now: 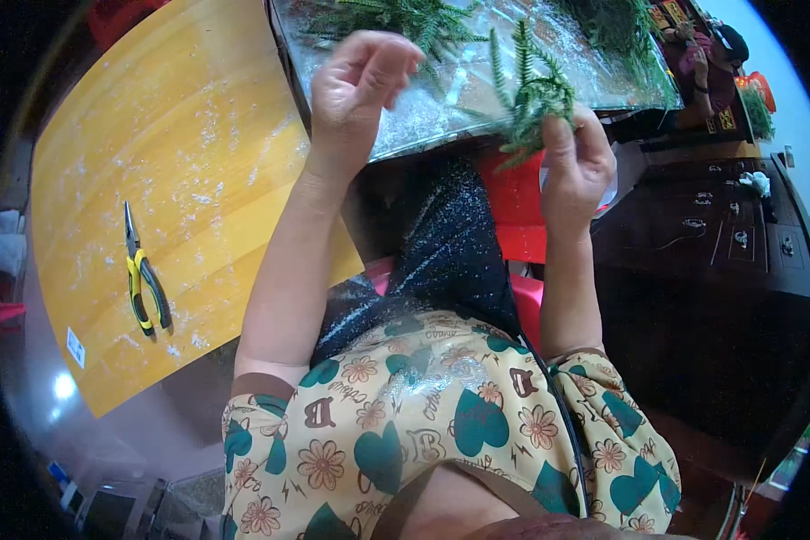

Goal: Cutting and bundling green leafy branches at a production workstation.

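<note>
In my right hand (578, 166), thumb and fingers pinch a green artificial-looking plant sprig (538, 99) with feathery, needle-like leaves. The sprig stands up from the fingertips over the near edge of the covered table (423, 112). My left hand (358, 94) is raised at the left of that table, apart from the sprig, with its fingers curled in against the thumb. Whether anything small is between those fingertips is hidden. Just beyond the left hand lies a pile of similar green sprigs (414, 25).
On the yellow wooden table (180, 117) at left lie white flecks and yellow-and-black long-nose pliers (139, 270). More greenery (616, 36) covers the far right of the covered table. Another person (706, 72) sits beyond it. Dark drawers (711, 216) stand at right, near a red stool (517, 216).
</note>
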{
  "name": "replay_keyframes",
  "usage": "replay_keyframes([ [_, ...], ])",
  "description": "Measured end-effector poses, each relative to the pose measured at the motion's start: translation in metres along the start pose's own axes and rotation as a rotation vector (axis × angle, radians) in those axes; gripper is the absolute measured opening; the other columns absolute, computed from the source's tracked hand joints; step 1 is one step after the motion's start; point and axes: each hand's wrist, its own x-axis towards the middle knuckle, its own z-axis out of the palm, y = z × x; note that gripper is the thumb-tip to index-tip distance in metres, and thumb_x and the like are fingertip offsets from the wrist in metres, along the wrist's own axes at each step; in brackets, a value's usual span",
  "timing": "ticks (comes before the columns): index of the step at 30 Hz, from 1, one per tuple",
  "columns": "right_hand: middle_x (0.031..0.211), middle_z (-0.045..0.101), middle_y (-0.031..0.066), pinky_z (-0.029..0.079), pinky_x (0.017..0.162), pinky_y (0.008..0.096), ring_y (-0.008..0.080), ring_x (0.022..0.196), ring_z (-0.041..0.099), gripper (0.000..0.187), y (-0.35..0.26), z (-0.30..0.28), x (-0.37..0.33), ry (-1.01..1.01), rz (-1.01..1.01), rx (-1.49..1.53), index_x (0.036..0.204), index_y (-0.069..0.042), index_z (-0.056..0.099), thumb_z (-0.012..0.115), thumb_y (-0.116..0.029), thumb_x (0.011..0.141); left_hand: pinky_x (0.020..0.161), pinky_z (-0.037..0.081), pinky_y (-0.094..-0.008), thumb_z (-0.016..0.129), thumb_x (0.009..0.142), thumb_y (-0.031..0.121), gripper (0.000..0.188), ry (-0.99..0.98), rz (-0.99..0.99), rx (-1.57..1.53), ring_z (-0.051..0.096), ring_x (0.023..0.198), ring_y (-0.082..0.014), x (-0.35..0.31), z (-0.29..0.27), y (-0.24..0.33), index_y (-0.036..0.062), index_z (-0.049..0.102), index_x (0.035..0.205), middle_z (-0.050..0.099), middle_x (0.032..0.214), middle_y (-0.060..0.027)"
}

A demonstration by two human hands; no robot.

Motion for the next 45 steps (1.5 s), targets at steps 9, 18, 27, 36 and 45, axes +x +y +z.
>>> replay_keyframes([
  [9,0.073,0.056,0.0061,0.039,0.067,0.0348,0.0248,0.069,0.054,0.014,0.01,0.024,-0.002,-0.175,-0.715,-1.067,0.078,-0.008,0.059,0.069,-0.01,0.068,0.074,0.044,-0.0203,0.063,0.082,0.023,0.024,-0.355,-0.308,0.216,0.054,0.076,-0.0055,-0.018,0.013,-0.019,0.0022,0.064,0.095,0.062,0.083,-0.0011],
  [18,0.084,0.06,0.0082,0.045,0.066,0.0281,0.0201,0.071,0.057,0.02,0.013,0.022,-0.01,-0.218,-0.35,-0.645,0.09,-0.003,0.062,0.068,-0.005,0.07,0.076,0.045,-0.0217,0.064,0.082,0.02,0.02,-0.227,-0.405,0.014,0.056,0.078,-0.0073,-0.015,0.007,-0.014,0.0009,0.064,0.088,0.064,0.083,-0.0027],
  [27,0.09,0.061,0.0108,0.049,0.064,0.0321,0.0252,0.073,0.06,0.027,-0.001,0.015,0.022,-0.183,-0.389,-0.657,0.098,-0.006,0.061,0.065,-0.004,0.071,0.067,0.043,-0.0215,0.061,0.084,0.025,0.022,-0.348,-0.412,0.179,0.053,0.071,-0.0068,-0.019,0.012,-0.013,0.0033,0.062,0.085,0.061,0.076,-0.0009],
  [36,0.085,0.059,0.0095,0.047,0.056,0.029,0.0226,0.067,0.057,0.02,0.023,0.016,0.024,-0.161,-0.532,-0.815,0.088,-0.005,0.057,0.063,0.0,0.069,0.064,0.041,-0.0208,0.056,0.087,0.027,0.024,-0.409,-0.364,0.152,0.049,0.068,-0.0061,-0.018,0.015,-0.016,0.0031,0.059,0.083,0.055,0.071,0.0012],
  [45,0.069,0.054,0.0059,0.04,0.053,0.0211,0.01,0.058,0.05,0.009,0.016,0.02,0.002,-0.117,-0.387,-0.721,0.082,-0.002,0.06,0.064,-0.001,0.074,0.063,0.04,-0.0199,0.057,0.087,0.026,0.025,-0.242,-0.33,0.139,0.047,0.067,-0.0049,-0.019,0.014,-0.015,0.002,0.059,0.081,0.054,0.071,0.0024],
])
